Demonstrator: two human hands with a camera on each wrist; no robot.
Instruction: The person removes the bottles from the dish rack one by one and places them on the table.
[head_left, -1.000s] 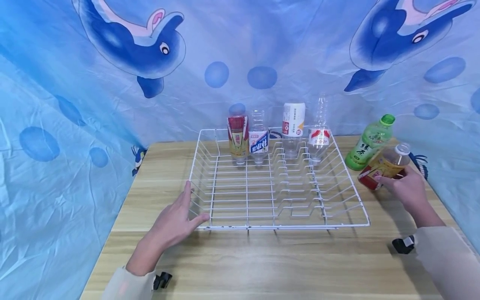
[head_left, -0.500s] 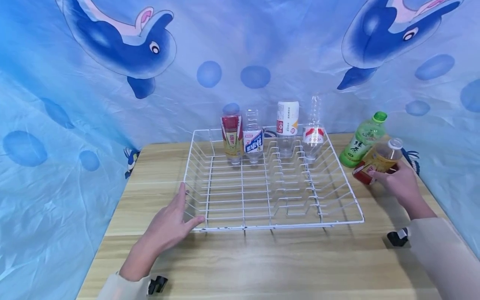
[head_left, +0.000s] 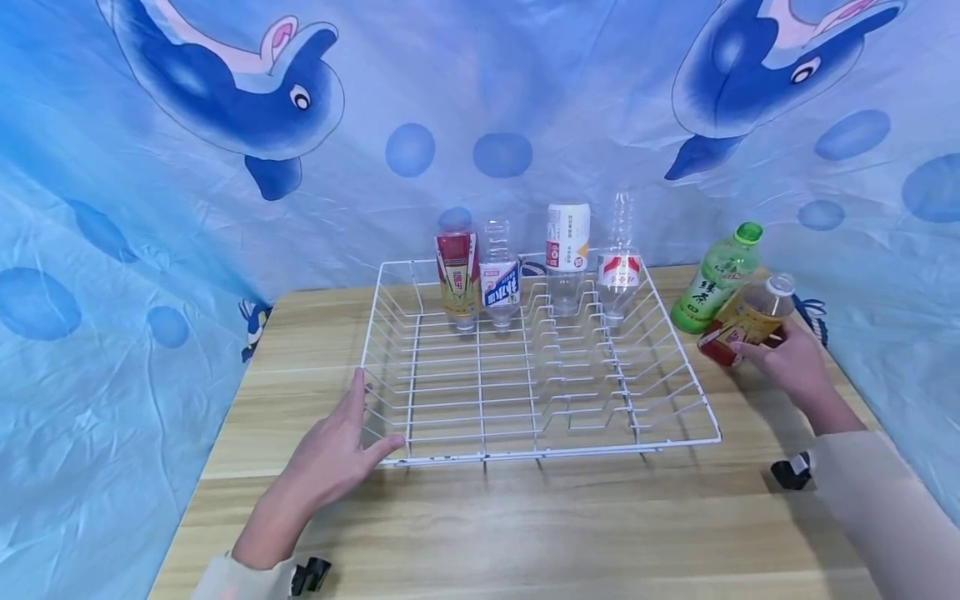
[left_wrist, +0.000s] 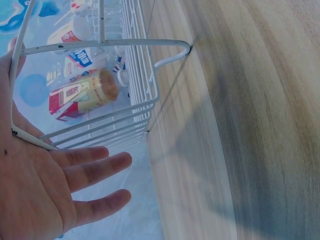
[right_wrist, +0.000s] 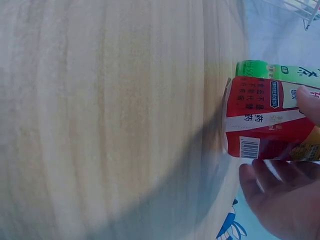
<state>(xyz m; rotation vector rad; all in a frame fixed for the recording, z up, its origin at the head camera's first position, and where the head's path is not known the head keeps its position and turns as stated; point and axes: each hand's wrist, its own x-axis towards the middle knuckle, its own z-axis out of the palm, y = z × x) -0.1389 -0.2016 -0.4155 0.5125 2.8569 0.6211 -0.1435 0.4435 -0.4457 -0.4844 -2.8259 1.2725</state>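
Note:
A white wire dish rack [head_left: 480, 457] stands on the wooden table. My left hand [head_left: 330, 458] lies at its front left corner, thumb over the front rim and straight fingers along the side; the left wrist view shows the rack corner [left_wrist: 17, 132] against the palm. At the right, my right hand [head_left: 798, 367] grips a clear plastic drink bottle [head_left: 750, 321] with a red and yellow label and white cap. In the right wrist view its red label [right_wrist: 270, 120] sits between thumb and fingers. Just behind it is a green tea bottle [head_left: 716, 283] with a green cap.
Along the rack's back stand several upside-down bottles: one with a red and gold label [head_left: 457, 275], one blue and white [head_left: 500, 285], one white-labelled [head_left: 567, 237], one with a red and white band [head_left: 618, 271]. A blue dolphin-print cloth [head_left: 457, 75] hangs behind the table.
The head view has shifted, so everything slides left in it. My right hand keeps its grip on the red and yellow bottle; my left hand stays at the rack corner.

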